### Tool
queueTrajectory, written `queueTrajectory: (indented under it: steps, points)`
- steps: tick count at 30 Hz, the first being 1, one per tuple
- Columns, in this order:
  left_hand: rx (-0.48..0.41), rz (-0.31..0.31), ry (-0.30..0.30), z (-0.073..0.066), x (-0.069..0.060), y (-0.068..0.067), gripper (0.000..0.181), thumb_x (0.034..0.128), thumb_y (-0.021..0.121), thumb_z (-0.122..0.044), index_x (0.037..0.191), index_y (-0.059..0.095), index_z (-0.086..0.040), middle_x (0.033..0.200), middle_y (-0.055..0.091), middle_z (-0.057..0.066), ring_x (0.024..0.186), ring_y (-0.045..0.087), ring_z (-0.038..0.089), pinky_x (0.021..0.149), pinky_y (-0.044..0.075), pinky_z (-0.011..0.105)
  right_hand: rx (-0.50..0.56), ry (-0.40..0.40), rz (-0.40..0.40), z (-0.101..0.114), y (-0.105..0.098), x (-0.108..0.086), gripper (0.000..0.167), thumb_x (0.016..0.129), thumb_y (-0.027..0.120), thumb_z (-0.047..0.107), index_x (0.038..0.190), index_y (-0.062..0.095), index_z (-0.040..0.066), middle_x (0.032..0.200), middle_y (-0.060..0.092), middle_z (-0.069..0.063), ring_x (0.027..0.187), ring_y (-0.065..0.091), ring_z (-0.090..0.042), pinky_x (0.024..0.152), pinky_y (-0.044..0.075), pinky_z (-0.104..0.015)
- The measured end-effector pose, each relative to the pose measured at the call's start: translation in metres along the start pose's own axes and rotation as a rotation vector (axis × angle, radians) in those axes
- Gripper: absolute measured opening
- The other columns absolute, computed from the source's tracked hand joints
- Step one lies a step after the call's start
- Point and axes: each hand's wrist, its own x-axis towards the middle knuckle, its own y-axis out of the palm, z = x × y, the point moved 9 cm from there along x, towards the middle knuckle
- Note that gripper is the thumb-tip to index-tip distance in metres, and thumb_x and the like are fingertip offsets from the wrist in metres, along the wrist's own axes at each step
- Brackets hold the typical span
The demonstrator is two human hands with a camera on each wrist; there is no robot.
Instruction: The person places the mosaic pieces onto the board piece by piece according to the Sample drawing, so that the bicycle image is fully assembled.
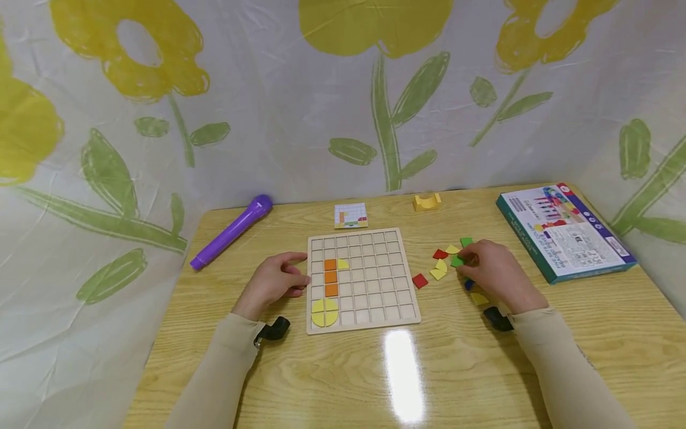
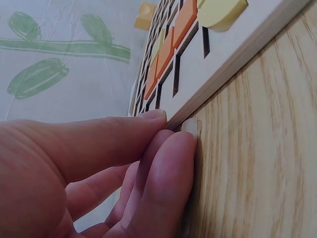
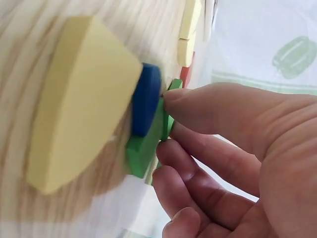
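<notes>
My left hand [image 1: 270,277] is at the left side of a wooden grid board [image 1: 372,285], its fingertips pinching the edge in the left wrist view. On the board lie several yellow quarter-circle pieces [image 1: 324,313] forming a disc, a column of orange squares [image 1: 331,276] and a single yellow piece [image 1: 343,264]. To the right of the board, my right hand [image 1: 495,271] pinches a tilted green piece [image 3: 172,88] between thumb and finger. Close by are another green piece [image 3: 143,153], a blue piece [image 3: 147,99] and a yellow piece [image 3: 81,104].
Loose red [image 1: 420,280] and yellow [image 1: 438,273] pieces lie between board and right hand. A pattern card [image 1: 351,215], a yellow holder [image 1: 427,202] and a purple microphone-shaped stick [image 1: 230,233] are along the back. The game box [image 1: 563,229] lies at the right, before a flowered curtain.
</notes>
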Motion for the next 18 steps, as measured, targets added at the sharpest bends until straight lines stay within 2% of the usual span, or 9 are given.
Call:
queueTrajectory:
  steps: [4,9,12,16,18]
  points:
    - [0.005,-0.001,-0.003,-0.001,0.000,0.001,0.062,0.0957,0.083,-0.010,0.153,0.061,-0.019,0.116,0.064,0.015,0.087,0.073,0.021,0.079,0.069,0.031,0.006,-0.036,-0.020,0.012,-0.005,-0.003,0.027,0.100,0.077,0.021,0.119,0.078,0.002,0.113,0.074,-0.016,0.099,0.070,-0.029,0.090,0.063,-0.052]
    - [0.020,0.000,0.000,0.000,0.000,0.001,0.062,0.0954,0.084,-0.010,0.153,0.061,-0.019,0.116,0.066,0.015,0.086,0.073,0.021,0.079,0.069,0.031,0.041,-0.100,-0.029,0.054,-0.002,-0.004,0.023,0.099,0.077,0.019,0.116,0.079,0.004,0.114,0.074,-0.015,0.101,0.067,-0.031,0.089,0.061,-0.050]
    - [0.022,0.003,0.006,-0.002,0.000,0.001,0.062,0.0955,0.083,-0.010,0.153,0.061,-0.018,0.116,0.066,0.016,0.086,0.074,0.021,0.079,0.069,0.031,0.062,-0.153,-0.015,0.085,0.010,-0.002,0.021,0.098,0.079,0.018,0.114,0.080,0.006,0.111,0.075,-0.012,0.099,0.067,-0.028,0.085,0.061,-0.045]
    - [0.020,0.002,0.004,-0.002,-0.001,0.002,0.063,0.0953,0.083,-0.009,0.153,0.060,-0.018,0.116,0.066,0.016,0.086,0.073,0.021,0.079,0.069,0.031,0.057,-0.272,-0.001,0.129,0.031,-0.001,0.017,0.094,0.080,0.015,0.109,0.081,0.007,0.104,0.075,-0.006,0.093,0.067,-0.022,0.080,0.061,-0.037]
    - [0.021,-0.001,0.004,-0.002,-0.001,0.001,0.063,0.0951,0.084,-0.009,0.153,0.060,-0.018,0.115,0.066,0.015,0.086,0.073,0.021,0.078,0.069,0.031,0.050,-0.330,0.001,0.149,0.041,-0.003,0.016,0.093,0.082,0.013,0.107,0.082,0.007,0.102,0.075,-0.005,0.092,0.068,-0.021,0.081,0.062,-0.037]
